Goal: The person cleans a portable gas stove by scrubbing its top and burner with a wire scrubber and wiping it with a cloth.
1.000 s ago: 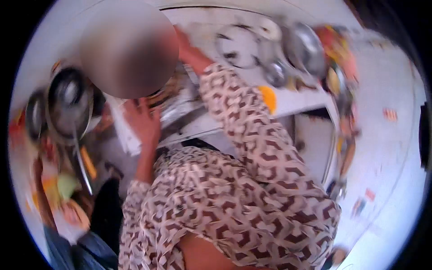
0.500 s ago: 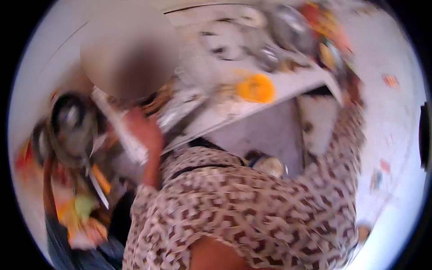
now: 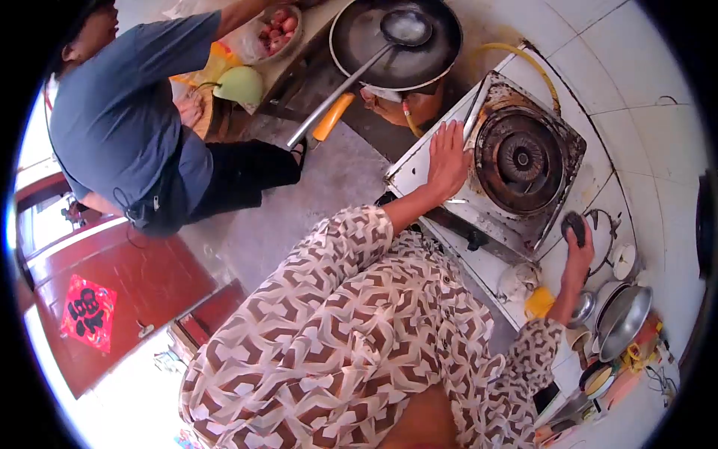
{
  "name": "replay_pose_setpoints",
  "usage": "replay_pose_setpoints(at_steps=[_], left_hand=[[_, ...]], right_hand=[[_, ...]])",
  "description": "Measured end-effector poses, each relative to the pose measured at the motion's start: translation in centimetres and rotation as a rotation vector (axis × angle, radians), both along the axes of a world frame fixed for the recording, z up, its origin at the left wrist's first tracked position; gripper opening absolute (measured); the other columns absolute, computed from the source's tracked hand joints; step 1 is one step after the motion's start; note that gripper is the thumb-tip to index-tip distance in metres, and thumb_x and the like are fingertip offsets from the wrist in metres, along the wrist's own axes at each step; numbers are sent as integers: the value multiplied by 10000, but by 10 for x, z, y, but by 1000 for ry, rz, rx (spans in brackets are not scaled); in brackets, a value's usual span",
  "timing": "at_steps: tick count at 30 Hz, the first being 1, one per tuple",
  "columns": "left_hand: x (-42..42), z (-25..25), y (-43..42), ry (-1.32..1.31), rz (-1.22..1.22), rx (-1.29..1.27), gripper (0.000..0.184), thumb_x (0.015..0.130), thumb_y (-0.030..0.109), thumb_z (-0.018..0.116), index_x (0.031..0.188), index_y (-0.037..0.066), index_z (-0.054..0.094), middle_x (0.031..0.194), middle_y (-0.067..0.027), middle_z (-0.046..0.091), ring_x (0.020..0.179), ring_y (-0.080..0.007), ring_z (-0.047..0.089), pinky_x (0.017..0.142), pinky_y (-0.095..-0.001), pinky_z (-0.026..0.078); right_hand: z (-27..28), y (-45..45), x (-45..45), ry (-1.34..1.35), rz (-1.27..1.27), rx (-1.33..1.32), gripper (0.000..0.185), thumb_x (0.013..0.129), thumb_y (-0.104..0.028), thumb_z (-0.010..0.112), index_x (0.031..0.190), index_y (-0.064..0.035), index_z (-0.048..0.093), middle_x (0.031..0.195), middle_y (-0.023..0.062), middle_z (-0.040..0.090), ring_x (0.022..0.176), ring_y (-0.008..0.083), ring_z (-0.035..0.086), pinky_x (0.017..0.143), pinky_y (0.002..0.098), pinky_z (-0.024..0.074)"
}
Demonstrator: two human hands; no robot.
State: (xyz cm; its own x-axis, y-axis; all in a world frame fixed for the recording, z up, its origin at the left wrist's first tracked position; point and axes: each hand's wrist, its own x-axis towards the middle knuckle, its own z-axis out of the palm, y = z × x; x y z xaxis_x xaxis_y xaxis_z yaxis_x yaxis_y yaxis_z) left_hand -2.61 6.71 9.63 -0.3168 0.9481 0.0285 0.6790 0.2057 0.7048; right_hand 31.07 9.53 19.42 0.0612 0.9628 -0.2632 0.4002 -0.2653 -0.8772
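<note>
My left hand [image 3: 449, 166] lies with fingers stretched out at the left edge of the gas stove [image 3: 490, 176], on or just above the white counter. In my right hand [image 3: 577, 258], the fingers close round a small dark, rough lump [image 3: 574, 227] that looks like a scouring pad, beside the stove's right side. Between my hands, the stove's rusty, stained burner [image 3: 522, 156] is bare. A wok [image 3: 396, 56] with a long-handled ladle [image 3: 406, 28] in it stands beyond my left hand.
Another person in a grey shirt [image 3: 123, 127] bends at the left, near a green gourd [image 3: 241, 86] and a bowl of red produce [image 3: 277, 31]. A yellow gas hose [image 3: 542, 71] runs behind the stove. Metal pans [image 3: 627, 323] and an orange-yellow object [image 3: 538, 303] sit at the right.
My view has swung left toward the stove and sharpened. My right hand, earlier near the pans, is now beside the stove with the dark scouring pad. My left hand now lies flat.
</note>
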Motion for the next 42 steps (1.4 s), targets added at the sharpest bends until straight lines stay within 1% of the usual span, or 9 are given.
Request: replay_pose_setpoints(at_steps=[7, 14, 15, 16, 22, 25, 29, 35, 42], left_hand=[[11, -30, 8, -89, -43, 78, 506, 930, 143, 495, 1400, -24, 409, 1395, -239, 463, 1303, -394, 415, 1097, -496, 278], [-17, -94, -1, -298, -291, -94, 483, 982, 76, 422, 1428, -74, 314, 1421, -263, 421, 1236, -368, 471, 1038, -408, 362], [-22, -97, 3, 209, -336, 205, 502, 1002, 106, 413, 1450, -73, 275, 1431, -280, 401, 1214, -375, 491, 1045, -426, 359], [7, -27, -1, -279, -192, 32, 537, 1006, 107, 425, 1469, -74, 222, 1472, -289, 343, 1309, -369, 417, 1107, -411, 288], [-9, -8, 16, -161, -316, -27, 632, 923, 2, 477, 1479, -84, 191, 1506, -266, 304, 1391, -356, 319, 1174, -375, 194], [-50, -69, 19, 364, -440, 73, 561, 922, 15, 455, 1437, -106, 267, 1475, -244, 343, 1366, -380, 342, 1189, -432, 160], [-32, -25, -12, -2, -279, -376, 482, 889, 39, 451, 1352, -91, 404, 1302, -261, 502, 1253, -435, 427, 1167, -496, 207], [26, 12, -10, -381, -227, -22, 601, 951, 74, 461, 1487, -52, 220, 1500, -265, 309, 1412, -375, 277, 1166, -399, 201], [24, 19, -67, -424, -427, -187, 1027, 763, 168, 758, 1503, -67, 86, 1502, -297, 239, 1422, -415, 219, 1177, -436, 176]], right_hand=[[19, -43, -65, -182, 262, 103, 527, 852, -125, 699, 1357, -114, 551, 1223, 95, 602, 1113, 176, 566, 955, 286, 441], [102, -155, 227, -85, -1060, 14, 665, 858, -67, 685, 1461, -145, 417, 1262, 80, 551, 1003, 169, 601, 834, 334, 520], [109, -175, 263, -82, -1179, -32, 651, 862, -67, 676, 1457, -145, 423, 1265, 76, 552, 1011, 169, 598, 844, 337, 514], [116, -200, 291, -89, -1261, -67, 638, 866, -67, 668, 1452, -144, 428, 1267, 72, 553, 1020, 168, 595, 855, 340, 507], [160, -300, 345, -182, -1460, -222, 561, 892, -66, 618, 1425, -143, 462, 1282, 49, 560, 1071, 165, 577, 918, 355, 468], [158, -289, 352, -208, -1366, -244, 526, 904, -66, 593, 1412, -143, 478, 1289, 37, 564, 1097, 164, 568, 950, 363, 448], [115, -169, 277, -100, -918, -182, 482, 921, -66, 560, 1394, -142, 500, 1299, 21, 569, 1132, 162, 556, 992, 374, 422], [17, -100, -24, 158, -28, -86, 464, 861, -86, 712, 1303, -78, 571, 1149, 32, 620, 996, 109, 587, 859, 248, 495], [4, -72, -154, -270, 400, 494, 439, 768, -26, 656, 1200, -3, 580, 1200, 145, 577, 1107, 330, 561, 946, 418, 452]])
